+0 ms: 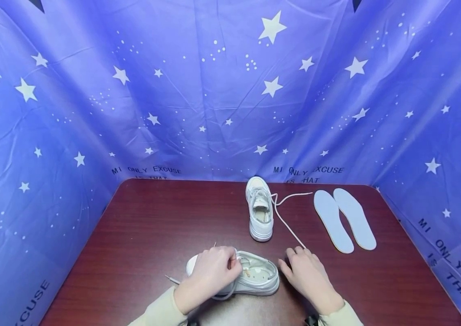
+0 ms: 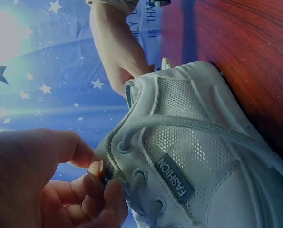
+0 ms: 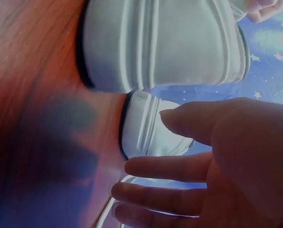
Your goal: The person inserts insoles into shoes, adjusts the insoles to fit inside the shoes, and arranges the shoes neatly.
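A white lace-up sneaker [image 1: 254, 286] lies across the front of the table, toe to the left and heel to the right. My left hand [image 1: 216, 267] pinches the edge of its tongue between thumb and fingers, seen closely in the left wrist view. The mesh side and a "FASHION"-like tag [image 2: 173, 177] face that camera. Just off the sneaker's heel [image 3: 179, 42], my right hand [image 1: 307, 274] has its fingers extended and holds nothing. A second white sneaker [image 1: 261, 228] stands behind, toe away from me.
Two white insoles [image 1: 333, 222] lie side by side at the back right of the dark red table [image 1: 149, 217]. A loose shoelace [image 1: 289, 220] trails from the rear sneaker toward my right hand. A blue star-patterned curtain [image 1: 214, 99] surrounds the table's back and sides.
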Action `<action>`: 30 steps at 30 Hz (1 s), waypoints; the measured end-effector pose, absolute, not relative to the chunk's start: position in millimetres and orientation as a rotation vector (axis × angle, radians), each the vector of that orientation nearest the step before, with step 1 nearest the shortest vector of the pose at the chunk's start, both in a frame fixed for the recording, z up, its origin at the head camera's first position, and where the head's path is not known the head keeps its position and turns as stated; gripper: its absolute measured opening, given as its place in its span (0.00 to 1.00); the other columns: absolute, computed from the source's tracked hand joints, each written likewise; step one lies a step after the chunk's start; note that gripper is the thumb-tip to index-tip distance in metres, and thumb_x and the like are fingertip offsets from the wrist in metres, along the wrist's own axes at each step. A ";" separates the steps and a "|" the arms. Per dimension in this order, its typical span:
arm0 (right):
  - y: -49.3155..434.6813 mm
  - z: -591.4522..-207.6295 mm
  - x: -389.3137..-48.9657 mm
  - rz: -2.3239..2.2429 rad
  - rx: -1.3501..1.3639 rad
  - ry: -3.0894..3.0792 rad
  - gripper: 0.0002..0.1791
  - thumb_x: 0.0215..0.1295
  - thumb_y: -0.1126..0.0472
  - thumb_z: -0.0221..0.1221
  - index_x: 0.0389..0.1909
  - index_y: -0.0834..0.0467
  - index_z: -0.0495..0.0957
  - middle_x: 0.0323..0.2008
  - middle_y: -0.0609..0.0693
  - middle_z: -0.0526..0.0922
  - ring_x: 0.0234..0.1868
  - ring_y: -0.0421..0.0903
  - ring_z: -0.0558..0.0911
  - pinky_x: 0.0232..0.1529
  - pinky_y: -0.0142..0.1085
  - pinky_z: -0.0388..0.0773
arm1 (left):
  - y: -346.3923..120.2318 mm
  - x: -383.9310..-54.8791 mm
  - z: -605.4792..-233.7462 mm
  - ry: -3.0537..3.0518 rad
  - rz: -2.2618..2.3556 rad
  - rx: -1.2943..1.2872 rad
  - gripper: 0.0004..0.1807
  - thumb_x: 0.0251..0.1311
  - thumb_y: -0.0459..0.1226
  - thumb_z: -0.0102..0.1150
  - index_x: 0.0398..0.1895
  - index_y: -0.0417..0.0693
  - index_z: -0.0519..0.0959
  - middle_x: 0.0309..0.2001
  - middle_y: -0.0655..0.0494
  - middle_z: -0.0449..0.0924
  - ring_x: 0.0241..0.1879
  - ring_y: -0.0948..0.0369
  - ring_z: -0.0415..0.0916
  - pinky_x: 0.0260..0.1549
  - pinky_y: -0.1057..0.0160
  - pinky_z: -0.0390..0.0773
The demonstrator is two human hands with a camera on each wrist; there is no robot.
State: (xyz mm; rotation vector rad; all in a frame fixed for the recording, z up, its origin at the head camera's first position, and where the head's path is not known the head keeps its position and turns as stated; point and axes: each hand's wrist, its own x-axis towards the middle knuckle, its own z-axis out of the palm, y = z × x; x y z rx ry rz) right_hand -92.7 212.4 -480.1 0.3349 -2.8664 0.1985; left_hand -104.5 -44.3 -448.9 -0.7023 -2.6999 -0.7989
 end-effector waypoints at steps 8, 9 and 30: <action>223.3 -477.4 -94.7 0.211 0.290 -2.912 0.12 0.65 0.55 0.68 0.36 0.60 0.79 0.29 0.55 0.79 0.33 0.57 0.81 0.35 0.53 0.77 | -44.2 -103.8 -453.9 -2.651 -0.767 -0.701 0.15 0.46 0.37 0.60 0.13 0.60 0.65 0.17 0.72 0.65 0.16 0.72 0.59 0.14 0.72 0.56; 225.3 -477.3 -95.2 0.211 0.287 -2.912 0.12 0.66 0.55 0.68 0.36 0.60 0.79 0.29 0.55 0.79 0.33 0.57 0.80 0.35 0.52 0.77 | -44.4 -103.8 -453.9 -2.649 -0.770 -0.703 0.15 0.46 0.37 0.60 0.13 0.60 0.65 0.17 0.72 0.64 0.16 0.72 0.59 0.14 0.72 0.56; 268.2 -475.2 -123.9 0.167 0.340 -2.850 0.13 0.64 0.56 0.68 0.33 0.62 0.78 0.26 0.55 0.77 0.31 0.60 0.81 0.30 0.55 0.78 | -48.5 -105.2 -452.5 -2.682 -0.804 -0.755 0.17 0.53 0.39 0.63 0.15 0.59 0.66 0.18 0.73 0.63 0.17 0.75 0.57 0.16 0.72 0.57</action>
